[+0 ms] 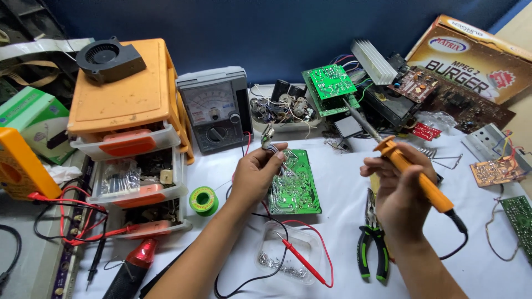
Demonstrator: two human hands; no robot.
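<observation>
I see the green circuit board point(294, 182) lying flat on the white worktop point(343, 221), solder side up. My left hand point(256, 176) rests at its upper left edge, fingers pinched on a small part with thin leads. My right hand point(396, 191) is clenched around an orange soldering iron point(413, 171), tip raised up and away from the board. Green-handled pliers point(372, 243) lie just below that hand. A solder spool point(203, 200) sits left of the board, and a red probe point(296, 257) lies across a clear tray point(266, 243) near me.
</observation>
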